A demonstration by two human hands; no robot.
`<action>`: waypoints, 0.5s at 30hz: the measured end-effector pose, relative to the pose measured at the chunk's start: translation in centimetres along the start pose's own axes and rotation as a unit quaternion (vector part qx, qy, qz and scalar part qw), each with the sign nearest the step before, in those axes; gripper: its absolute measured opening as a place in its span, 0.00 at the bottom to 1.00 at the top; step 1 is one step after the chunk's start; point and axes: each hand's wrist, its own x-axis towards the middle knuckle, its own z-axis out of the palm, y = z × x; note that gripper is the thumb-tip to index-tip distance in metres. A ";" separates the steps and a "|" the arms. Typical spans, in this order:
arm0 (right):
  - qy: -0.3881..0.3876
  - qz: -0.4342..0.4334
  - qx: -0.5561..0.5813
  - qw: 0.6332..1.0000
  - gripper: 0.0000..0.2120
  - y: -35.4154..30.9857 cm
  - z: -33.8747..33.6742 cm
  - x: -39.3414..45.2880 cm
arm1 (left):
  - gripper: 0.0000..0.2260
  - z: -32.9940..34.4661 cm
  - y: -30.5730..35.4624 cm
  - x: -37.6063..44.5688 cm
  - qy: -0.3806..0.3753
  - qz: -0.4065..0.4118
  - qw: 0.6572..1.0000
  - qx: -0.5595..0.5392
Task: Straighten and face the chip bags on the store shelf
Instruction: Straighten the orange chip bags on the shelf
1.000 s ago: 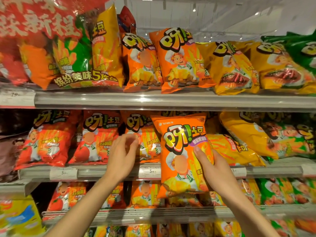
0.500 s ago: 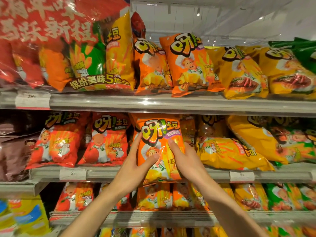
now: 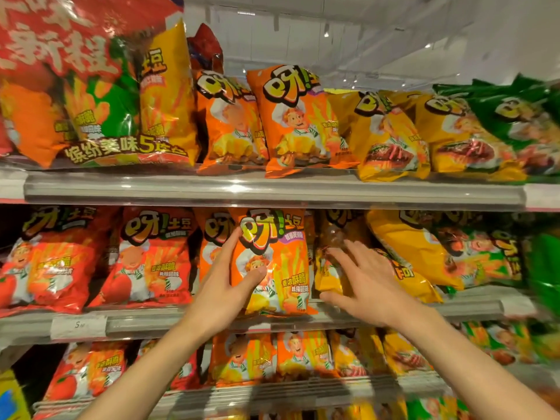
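I see my left hand [image 3: 225,286] on the orange chip bag [image 3: 274,262], which stands upright on the middle shelf [image 3: 333,318], front side to me. The fingers [image 3: 231,247] lie long up its left edge and the thumb [image 3: 257,272] presses on the printed front, so the bag is pinched lightly between them. My right hand [image 3: 368,286] is spread wide and holds nothing; it is just right of the orange bag and in front of a yellow bag [image 3: 328,268] that leans and looks turned away, though motion blur makes this hard to judge

To do this step well, I would keep the left fingers soft, because the bag is full of air and slides easily. I think the bottom seam should sit on the shelf, just behind the front rail, before I let go; if not, the bag may tip forward over the thumb. The orange bag behind it [image 3: 212,237], left of my fingertips, should stay covered in one line

For the yellow bag I would take both side edges and turn it, not push the middle, which only crushes the chips
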 end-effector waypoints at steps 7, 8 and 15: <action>0.043 -0.034 0.004 0.998 0.35 1.5 3.2 1.3 | 0.32 0.5 0.4 0.1 0.008 0.001 1.000 0.018; 0.047 -0.042 0.004 0.998 0.34 1.9 3.2 1.2 | 0.32 0.7 0.4 0.2 0.010 0.002 1.000 0.022; 0.071 -0.074 0.045 0.994 0.29 4.8 2.5 0.3 | 0.35 3.0 1.1 1.1 0.000 0.011 0.999 0.041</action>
